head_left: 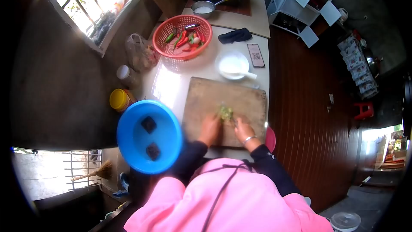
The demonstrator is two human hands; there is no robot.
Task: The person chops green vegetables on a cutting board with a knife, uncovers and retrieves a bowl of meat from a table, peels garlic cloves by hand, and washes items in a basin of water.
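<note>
A wooden cutting board (201, 99) lies in front of me with a small heap of chopped green pieces (225, 112) near its middle. My left hand (210, 129) is at the left side of the heap, its fingers blurred by motion and partly hidden. On the other side, my right hand (244, 131), with a bracelet at the wrist, is closed around a thin dark tool (234, 123). It looks like a knife seen edge-on, but blur hides its blade. The hands are a little apart, with the greens just beyond them.
A blue basin (125, 133) holding water and two dark blocks stands at left. Beyond are a red colander (158, 38) with peppers, a white bowl (232, 65), a phone (256, 56), a dark cloth (234, 36) and a small pan (203, 9). A yellow-lidded jar (119, 99) stands by the wall.
</note>
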